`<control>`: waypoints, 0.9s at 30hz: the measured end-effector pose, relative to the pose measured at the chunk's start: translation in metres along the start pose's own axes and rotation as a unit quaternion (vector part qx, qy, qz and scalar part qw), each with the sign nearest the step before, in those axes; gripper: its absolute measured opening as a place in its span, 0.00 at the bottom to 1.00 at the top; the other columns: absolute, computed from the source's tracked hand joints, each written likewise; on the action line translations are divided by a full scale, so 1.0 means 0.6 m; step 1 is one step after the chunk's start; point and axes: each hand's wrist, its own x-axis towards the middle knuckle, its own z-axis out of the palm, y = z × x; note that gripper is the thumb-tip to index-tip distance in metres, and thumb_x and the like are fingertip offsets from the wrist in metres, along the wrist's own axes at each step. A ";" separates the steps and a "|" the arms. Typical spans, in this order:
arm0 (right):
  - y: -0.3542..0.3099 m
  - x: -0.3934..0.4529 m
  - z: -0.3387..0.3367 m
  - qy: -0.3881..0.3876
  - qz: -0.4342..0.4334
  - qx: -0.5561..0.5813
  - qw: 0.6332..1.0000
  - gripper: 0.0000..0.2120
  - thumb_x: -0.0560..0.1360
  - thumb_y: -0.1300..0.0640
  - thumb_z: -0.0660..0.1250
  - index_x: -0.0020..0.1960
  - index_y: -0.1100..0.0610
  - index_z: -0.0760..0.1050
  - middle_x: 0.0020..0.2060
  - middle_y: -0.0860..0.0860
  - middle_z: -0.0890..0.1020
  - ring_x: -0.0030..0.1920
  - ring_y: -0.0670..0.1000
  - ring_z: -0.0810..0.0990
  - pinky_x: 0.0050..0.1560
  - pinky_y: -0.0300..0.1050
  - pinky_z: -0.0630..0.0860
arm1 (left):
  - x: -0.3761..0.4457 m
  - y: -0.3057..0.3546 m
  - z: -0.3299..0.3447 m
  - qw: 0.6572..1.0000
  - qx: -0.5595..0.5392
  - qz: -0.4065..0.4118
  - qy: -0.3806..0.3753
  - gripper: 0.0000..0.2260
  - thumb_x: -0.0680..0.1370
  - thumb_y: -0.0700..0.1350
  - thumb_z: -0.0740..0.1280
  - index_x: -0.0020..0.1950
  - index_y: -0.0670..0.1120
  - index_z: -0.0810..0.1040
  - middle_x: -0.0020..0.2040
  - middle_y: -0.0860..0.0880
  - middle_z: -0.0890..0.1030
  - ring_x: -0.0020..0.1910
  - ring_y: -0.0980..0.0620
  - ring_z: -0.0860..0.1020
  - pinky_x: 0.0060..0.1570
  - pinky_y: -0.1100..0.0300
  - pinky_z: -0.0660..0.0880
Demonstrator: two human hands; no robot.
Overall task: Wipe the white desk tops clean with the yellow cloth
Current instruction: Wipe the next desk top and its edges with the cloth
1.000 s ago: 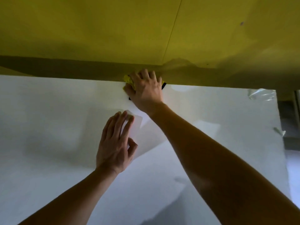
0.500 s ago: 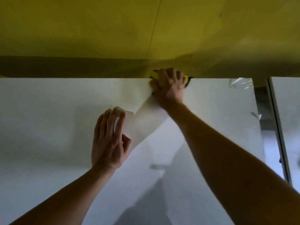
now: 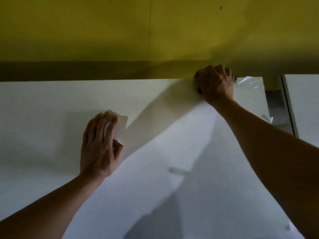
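Both hands on white desk top [image 3: 51, 109]; cloth hidden under right hand [image 3: 214, 83].

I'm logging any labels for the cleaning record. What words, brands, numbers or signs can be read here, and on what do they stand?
None: no readable text shows anywhere.
The white desk top, the yellow wall and the clear plastic film at the far right corner are all unmarked.
The right hand hides whatever it holds, so any print there cannot be seen.

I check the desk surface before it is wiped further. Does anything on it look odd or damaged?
Yes. Clear plastic film is crumpled and peeling up at the far right corner of the white desk top, beside the right hand. No spill shows.
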 end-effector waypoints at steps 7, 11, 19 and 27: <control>-0.097 -0.020 0.029 -0.014 -0.043 0.012 0.999 0.22 0.75 0.39 0.59 0.62 0.50 0.77 0.60 0.58 0.77 0.61 0.61 0.73 0.58 0.55 0.66 | 0.000 0.008 -0.008 0.999 0.046 -0.009 -0.020 0.29 0.80 0.46 0.55 0.80 0.38 0.64 0.79 0.36 0.65 0.79 0.33 0.63 0.78 0.38 0.60; -0.158 -0.034 0.033 -0.013 -0.148 0.057 0.987 0.23 0.76 0.39 0.60 0.66 0.49 0.76 0.56 0.56 0.77 0.57 0.60 0.74 0.55 0.54 0.68 | 0.017 0.077 -0.009 0.997 0.032 -0.075 -0.013 0.27 0.80 0.46 0.55 0.78 0.37 0.67 0.77 0.36 0.68 0.77 0.35 0.65 0.78 0.39 0.60; 0.077 0.011 -0.012 -0.021 -0.110 0.024 0.993 0.22 0.77 0.38 0.59 0.64 0.48 0.76 0.59 0.56 0.77 0.61 0.61 0.73 0.57 0.53 0.68 | 0.097 0.365 0.059 0.993 -0.055 0.084 -0.054 0.29 0.80 0.48 0.58 0.82 0.41 0.63 0.82 0.38 0.60 0.81 0.37 0.60 0.80 0.41 0.57; 0.073 0.019 -0.006 -0.041 -0.077 0.005 0.996 0.23 0.76 0.37 0.60 0.66 0.48 0.74 0.63 0.56 0.75 0.64 0.60 0.71 0.61 0.54 0.66 | 0.133 0.481 0.104 0.994 -0.025 0.086 -0.068 0.30 0.79 0.48 0.61 0.80 0.40 0.66 0.81 0.38 0.63 0.81 0.37 0.60 0.80 0.40 0.57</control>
